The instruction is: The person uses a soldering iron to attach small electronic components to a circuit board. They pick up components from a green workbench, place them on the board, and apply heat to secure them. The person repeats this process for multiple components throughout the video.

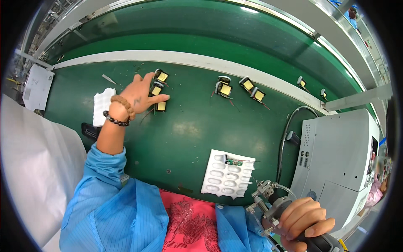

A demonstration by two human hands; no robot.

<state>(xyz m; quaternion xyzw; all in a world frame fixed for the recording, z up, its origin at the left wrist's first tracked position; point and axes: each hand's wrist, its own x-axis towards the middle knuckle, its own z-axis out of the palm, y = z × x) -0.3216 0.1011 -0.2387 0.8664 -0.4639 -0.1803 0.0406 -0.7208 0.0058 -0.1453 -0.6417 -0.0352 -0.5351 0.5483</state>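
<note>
Broadly, metal framing edges a green workbench, with a boxy grey machine at its right side. Just beside that machine, the right hand is wrapped firmly round a handheld tool with metal fittings. Near the tool lies a white moulded tray bearing a small circuit board. The left hand, empty and fingers spread, is among three black units with yellow faces on the bench's left; contact is unclear. Reaching for a unit seems the step in hand, calling next for a light pinch clear of the thin wires.
</note>
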